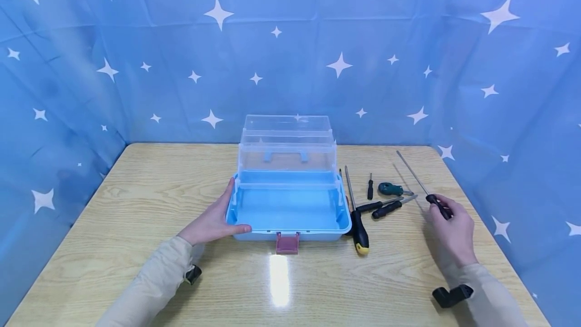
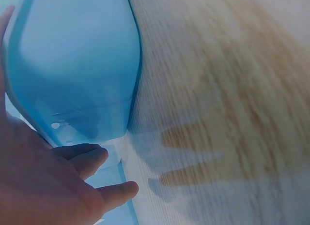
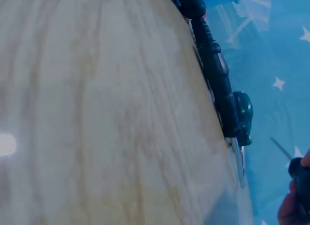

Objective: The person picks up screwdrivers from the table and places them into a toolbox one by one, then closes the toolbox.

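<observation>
A light-blue toolbox (image 1: 290,236) stands on the table with its clear lid raised and nothing in its blue tray. My left hand (image 1: 218,218) rests against the box's left end, thumb over the front rim and fingers spread along the side. In the left wrist view, the straight fingers (image 2: 118,195) lie beside the blue wall. At the right, my right hand (image 1: 455,226) grips the black handle of a long screwdriver (image 1: 415,174), its shaft pointing up and away, off the table. Part of that handle (image 3: 301,186) also appears at the right wrist view's edge.
Right of the box lie a large black-and-yellow screwdriver (image 1: 358,228), a small black one (image 1: 370,188), a stubby green one (image 1: 389,188) and two more black-handled tools, one being this (image 1: 387,210). A maroon latch (image 1: 287,243) hangs at the box's front. A star-patterned curtain (image 1: 281,64) surrounds the table.
</observation>
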A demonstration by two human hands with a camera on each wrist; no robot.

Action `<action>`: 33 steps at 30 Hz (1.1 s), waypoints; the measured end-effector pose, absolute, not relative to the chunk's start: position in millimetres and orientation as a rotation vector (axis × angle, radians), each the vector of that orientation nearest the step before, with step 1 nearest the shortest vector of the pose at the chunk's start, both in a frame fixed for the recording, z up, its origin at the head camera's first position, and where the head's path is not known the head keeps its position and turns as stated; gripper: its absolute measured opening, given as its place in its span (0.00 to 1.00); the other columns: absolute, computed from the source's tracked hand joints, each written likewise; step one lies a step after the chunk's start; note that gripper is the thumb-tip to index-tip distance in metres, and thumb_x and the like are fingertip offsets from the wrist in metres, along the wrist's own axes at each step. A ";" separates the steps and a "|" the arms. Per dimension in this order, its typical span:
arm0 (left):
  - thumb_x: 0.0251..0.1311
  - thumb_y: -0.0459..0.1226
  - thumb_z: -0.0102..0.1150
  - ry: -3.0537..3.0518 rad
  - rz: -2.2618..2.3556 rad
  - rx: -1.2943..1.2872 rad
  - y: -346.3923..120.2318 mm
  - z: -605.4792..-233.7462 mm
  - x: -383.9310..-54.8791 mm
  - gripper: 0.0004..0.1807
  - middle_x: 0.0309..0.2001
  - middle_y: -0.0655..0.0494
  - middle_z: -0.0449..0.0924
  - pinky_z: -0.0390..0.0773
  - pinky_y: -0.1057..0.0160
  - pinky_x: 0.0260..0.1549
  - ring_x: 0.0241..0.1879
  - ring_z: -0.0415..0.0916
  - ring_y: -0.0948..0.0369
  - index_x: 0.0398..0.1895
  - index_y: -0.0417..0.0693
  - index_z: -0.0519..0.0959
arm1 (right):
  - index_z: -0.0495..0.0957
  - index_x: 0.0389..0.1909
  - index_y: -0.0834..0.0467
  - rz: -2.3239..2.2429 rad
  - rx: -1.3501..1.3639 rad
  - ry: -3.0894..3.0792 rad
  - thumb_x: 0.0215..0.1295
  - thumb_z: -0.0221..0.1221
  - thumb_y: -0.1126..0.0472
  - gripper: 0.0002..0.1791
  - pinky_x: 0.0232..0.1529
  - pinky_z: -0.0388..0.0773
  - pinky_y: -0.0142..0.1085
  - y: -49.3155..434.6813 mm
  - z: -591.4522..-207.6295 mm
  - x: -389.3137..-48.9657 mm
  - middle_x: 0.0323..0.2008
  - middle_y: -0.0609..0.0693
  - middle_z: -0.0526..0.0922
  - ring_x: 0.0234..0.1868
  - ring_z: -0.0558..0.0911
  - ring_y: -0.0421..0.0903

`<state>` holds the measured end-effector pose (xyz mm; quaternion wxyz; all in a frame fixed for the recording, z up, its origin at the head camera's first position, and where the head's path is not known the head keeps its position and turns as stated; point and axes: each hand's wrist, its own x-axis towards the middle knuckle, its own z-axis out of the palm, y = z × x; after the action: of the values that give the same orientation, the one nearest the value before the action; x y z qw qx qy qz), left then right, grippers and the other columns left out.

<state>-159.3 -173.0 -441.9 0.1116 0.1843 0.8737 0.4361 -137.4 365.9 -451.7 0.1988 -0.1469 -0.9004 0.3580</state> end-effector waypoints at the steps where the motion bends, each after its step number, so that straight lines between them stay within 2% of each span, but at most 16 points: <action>1: 0.48 0.53 0.73 2.564 1.280 0.539 -172.9 -442.0 -159.5 0.69 0.76 0.39 0.35 0.53 0.39 0.64 0.71 0.43 0.40 0.76 0.48 0.27 | 0.77 0.57 0.64 1.032 -0.430 -2.509 0.67 0.53 0.60 0.20 0.37 0.64 0.21 365.3 -451.1 -138.0 0.48 0.62 0.78 0.40 0.70 0.34; 5: 0.49 0.53 0.72 2.558 1.270 0.536 -172.6 -441.3 -159.6 0.69 0.75 0.38 0.34 0.52 0.39 0.64 0.71 0.42 0.39 0.76 0.47 0.27 | 0.77 0.58 0.64 1.114 -0.459 -2.479 0.68 0.55 0.58 0.21 0.37 0.66 0.16 362.3 -447.8 -140.5 0.53 0.63 0.78 0.39 0.70 0.27; 13: 0.49 0.55 0.72 2.563 1.227 0.530 -173.5 -441.2 -162.0 0.70 0.75 0.38 0.32 0.50 0.41 0.65 0.72 0.40 0.40 0.76 0.47 0.26 | 0.78 0.57 0.63 1.148 -0.383 -2.447 0.64 0.62 0.54 0.24 0.40 0.66 0.15 353.3 -440.0 -144.2 0.54 0.62 0.78 0.43 0.71 0.25; 18: 0.48 0.54 0.72 2.554 1.249 0.547 -174.0 -442.1 -163.0 0.70 0.75 0.36 0.33 0.50 0.39 0.65 0.71 0.40 0.38 0.76 0.45 0.26 | 0.79 0.56 0.63 1.191 -0.344 -2.397 0.63 0.63 0.56 0.22 0.39 0.67 0.16 348.2 -435.9 -147.0 0.50 0.54 0.79 0.42 0.72 0.26; 26: 0.48 0.53 0.72 2.536 1.258 0.551 -173.8 -442.3 -164.5 0.70 0.74 0.34 0.35 0.52 0.39 0.64 0.71 0.43 0.37 0.75 0.43 0.26 | 0.79 0.56 0.62 1.193 -0.252 -2.393 0.64 0.63 0.56 0.22 0.38 0.69 0.15 339.4 -428.2 -148.5 0.44 0.38 0.76 0.42 0.72 0.27; 33: 0.49 0.53 0.72 2.500 1.283 0.556 -174.1 -440.7 -163.6 0.70 0.75 0.35 0.34 0.53 0.38 0.64 0.71 0.43 0.38 0.75 0.46 0.24 | 0.81 0.54 0.60 1.156 -0.165 -2.379 0.64 0.64 0.57 0.19 0.38 0.70 0.16 329.8 -423.8 -155.0 0.42 0.37 0.78 0.41 0.74 0.27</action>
<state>-163.6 -174.1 -440.7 0.1381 0.1924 0.8644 0.4436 -155.0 329.8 -423.8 0.2434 -0.0604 -0.8707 0.4231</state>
